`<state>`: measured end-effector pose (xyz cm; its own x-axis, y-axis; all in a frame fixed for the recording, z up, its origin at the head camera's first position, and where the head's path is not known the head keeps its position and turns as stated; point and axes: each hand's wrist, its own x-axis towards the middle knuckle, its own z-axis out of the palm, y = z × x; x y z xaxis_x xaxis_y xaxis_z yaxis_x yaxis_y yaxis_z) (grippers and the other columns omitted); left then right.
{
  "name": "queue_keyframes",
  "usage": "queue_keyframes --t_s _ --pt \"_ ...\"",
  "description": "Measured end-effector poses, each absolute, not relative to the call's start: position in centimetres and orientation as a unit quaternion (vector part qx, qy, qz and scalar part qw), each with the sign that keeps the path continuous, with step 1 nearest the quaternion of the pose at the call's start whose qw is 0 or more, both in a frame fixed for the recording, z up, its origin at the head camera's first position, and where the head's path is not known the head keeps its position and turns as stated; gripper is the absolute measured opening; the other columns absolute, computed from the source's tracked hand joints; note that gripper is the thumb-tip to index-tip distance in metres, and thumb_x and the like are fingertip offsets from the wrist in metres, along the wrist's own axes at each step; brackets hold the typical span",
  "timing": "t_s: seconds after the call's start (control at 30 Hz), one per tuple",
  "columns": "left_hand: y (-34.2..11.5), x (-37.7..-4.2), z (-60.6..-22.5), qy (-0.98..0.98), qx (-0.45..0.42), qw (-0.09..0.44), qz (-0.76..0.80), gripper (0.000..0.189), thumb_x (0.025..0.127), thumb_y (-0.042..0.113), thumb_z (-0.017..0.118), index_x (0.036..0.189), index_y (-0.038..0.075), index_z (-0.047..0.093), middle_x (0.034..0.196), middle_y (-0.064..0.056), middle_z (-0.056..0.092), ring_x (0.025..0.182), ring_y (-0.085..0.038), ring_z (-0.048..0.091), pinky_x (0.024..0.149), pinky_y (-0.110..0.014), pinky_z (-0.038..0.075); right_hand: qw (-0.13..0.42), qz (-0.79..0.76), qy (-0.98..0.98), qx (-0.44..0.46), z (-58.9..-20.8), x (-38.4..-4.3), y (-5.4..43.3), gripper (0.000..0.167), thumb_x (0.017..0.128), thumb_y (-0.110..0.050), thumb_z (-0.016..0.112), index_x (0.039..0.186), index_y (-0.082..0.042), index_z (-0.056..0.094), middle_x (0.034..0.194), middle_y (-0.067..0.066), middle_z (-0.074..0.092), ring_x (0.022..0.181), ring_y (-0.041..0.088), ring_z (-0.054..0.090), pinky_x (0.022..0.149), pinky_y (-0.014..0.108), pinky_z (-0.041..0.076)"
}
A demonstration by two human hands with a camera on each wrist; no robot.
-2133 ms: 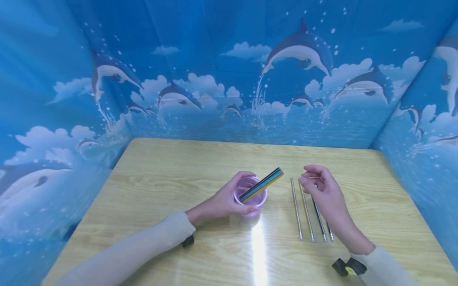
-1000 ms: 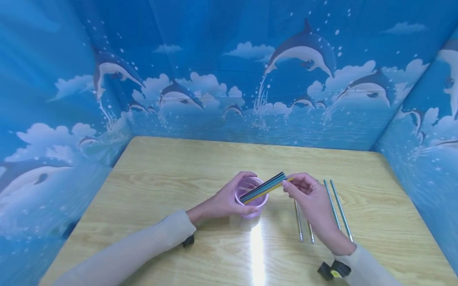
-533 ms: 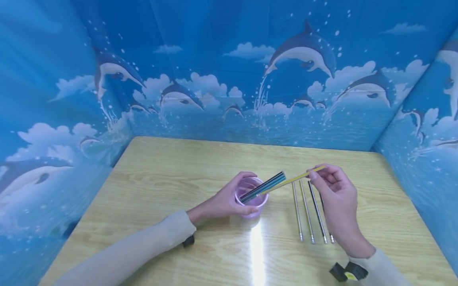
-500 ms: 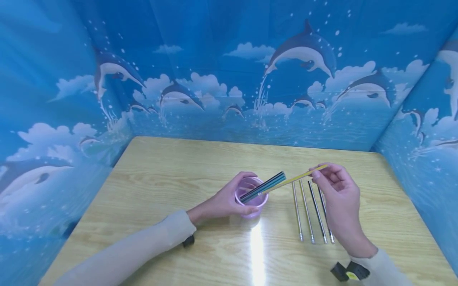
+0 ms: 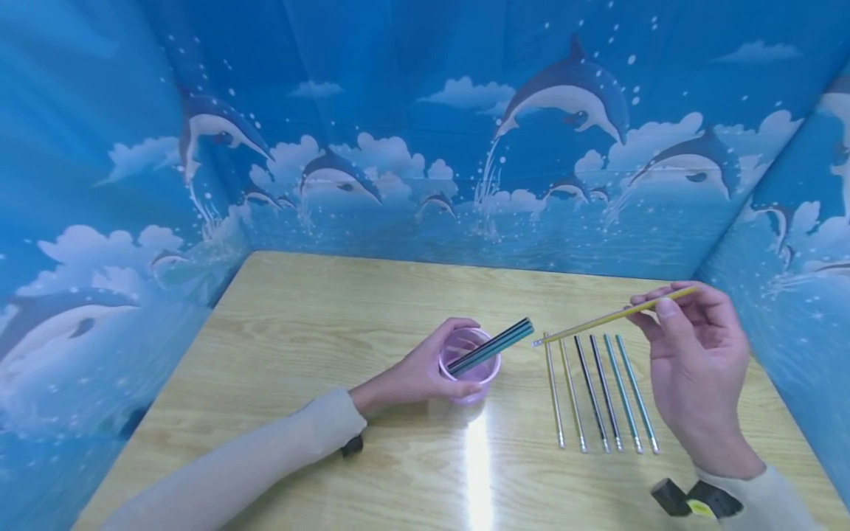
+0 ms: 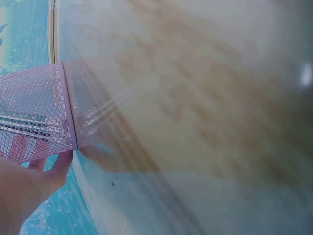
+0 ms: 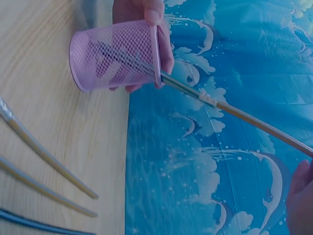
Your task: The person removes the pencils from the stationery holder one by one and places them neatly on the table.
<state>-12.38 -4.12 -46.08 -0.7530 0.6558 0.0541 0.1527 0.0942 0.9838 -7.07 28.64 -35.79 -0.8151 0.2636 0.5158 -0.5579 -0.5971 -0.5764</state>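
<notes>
A yellow pencil (image 5: 598, 321) was pinched between the right hand (image 5: 704, 361)'s thumb and fingers, tilted above six pencils (image 5: 591, 391) laid on the table (image 5: 332, 317); a light, steady hold clear of these seemed best. The pink cup (image 7: 122, 39), bundled pencils (image 5: 498, 346) inside, was gripped by the left hand (image 5: 421, 369).

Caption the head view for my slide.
Left hand grips a lilac pencil cup; right hand pinches a yellow pencil near six others.
</notes>
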Motion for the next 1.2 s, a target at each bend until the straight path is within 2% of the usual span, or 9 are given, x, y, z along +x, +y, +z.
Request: queue_keyframes --t_s 0.3,0.47,0.53,0.6,0.77,0.87,1.0,1.07,1.2 --pt "-4.1 -12.6 -46.1 0.714 0.296 0.199 0.603 0.089 0.087 0.012 0.092 0.159 0.032 0.042 0.150 0.006 0.059 0.137 -0.016 0.057 0.113 -0.043 0.052 0.184 0.855 -0.435 0.213 -36.4 -7.2 31.8 0.036 0.105 0.026 0.037 0.141 0.028 0.042 0.118 0.031 0.064 0.109 0.039 0.069 0.094 0.043 0.064" --pt "-4.1 -12.7 -46.1 0.715 0.297 0.198 0.601 0.090 0.087 0.012 0.092 0.159 0.031 0.042 0.150 0.007 0.059 0.137 -0.017 0.057 0.113 -0.043 0.052 0.199 0.790 -0.562 0.144 -36.8 -7.4 33.6 0.035 0.106 0.019 0.050 0.140 0.025 0.049 0.118 0.023 0.066 0.103 0.027 0.071 0.086 0.031 0.065" --pt "-4.0 -12.7 -46.0 0.714 0.297 0.199 0.602 0.090 0.087 0.011 0.092 0.159 0.031 0.042 0.150 0.007 0.059 0.137 -0.018 0.057 0.112 -0.042 0.052 0.190 0.740 -0.639 0.087 -37.0 -7.5 34.5 0.034 0.106 0.012 0.060 0.139 0.018 0.059 0.118 0.015 0.069 0.098 0.019 0.072 0.082 0.025 0.064" --pt "-4.0 -12.8 -46.0 0.712 0.296 0.201 0.604 0.090 0.087 0.011 0.092 0.159 0.031 0.042 0.150 0.006 0.059 0.137 -0.019 0.057 0.112 -0.042 0.053 0.167 0.664 -0.728 0.032 -37.2 -7.6 35.4 0.031 0.106 0.002 0.067 0.137 0.004 0.069 0.114 0.003 0.072 0.093 0.009 0.072 0.077 0.020 0.062" --pt "-4.0 -12.8 -46.0 0.710 0.292 0.203 0.607 0.089 0.087 0.011 0.092 0.159 0.032 0.042 0.150 0.006 0.059 0.138 -0.021 0.057 0.111 -0.041 0.054 0.095 0.544 -0.833 -0.016 -38.6 -8.5 37.7 0.028 0.108 -0.010 0.069 0.133 -0.022 0.075 0.104 -0.014 0.070 0.088 -0.002 0.070 0.070 0.016 0.061" --pt "-3.9 -12.8 -45.9 0.712 0.288 0.206 0.607 0.089 0.087 0.013 0.093 0.158 0.032 0.043 0.148 0.005 0.060 0.137 -0.022 0.058 0.109 -0.039 0.055 0.063 0.522 -0.850 -0.027 -39.6 -9.1 38.9 0.028 0.109 -0.015 0.069 0.138 -0.014 0.073 0.104 -0.020 0.069 0.087 -0.003 0.069 0.070 0.018 0.061" --pt "-3.9 -12.7 -45.8 0.716 0.280 0.209 0.605 0.088 0.088 0.015 0.093 0.159 0.031 0.043 0.147 0.005 0.060 0.136 -0.023 0.059 0.107 -0.037 0.056 0.012 0.474 -0.879 -0.046 -40.9 -9.7 40.3 0.051 0.112 -0.024 0.064 0.149 0.010 0.058 0.104 -0.021 0.066 0.086 -0.004 0.069 0.071 0.022 0.063" --pt "-3.9 -12.6 -45.9 0.720 0.275 0.209 0.602 0.087 0.088 0.016 0.093 0.159 0.028 0.043 0.146 0.006 0.061 0.135 -0.021 0.059 0.108 -0.037 0.055 -0.017 0.451 -0.891 -0.050 -41.6 -10.0 40.8 0.057 0.113 -0.026 0.062 0.151 0.016 0.051 0.107 -0.015 0.068 0.086 -0.001 0.069 0.072 0.025 0.064" --pt "-3.9 -12.4 -46.1 0.718 0.276 0.210 0.603 0.088 0.088 0.018 0.093 0.160 0.024 0.043 0.146 0.006 0.061 0.134 -0.019 0.059 0.108 -0.037 0.055 -0.059 0.411 -0.908 -0.053 -43.0 -10.5 41.6 0.057 0.114 -0.024 0.058 0.151 0.018 0.048 0.108 0.007 0.070 0.079 0.008 0.067 0.065 0.029 0.061"
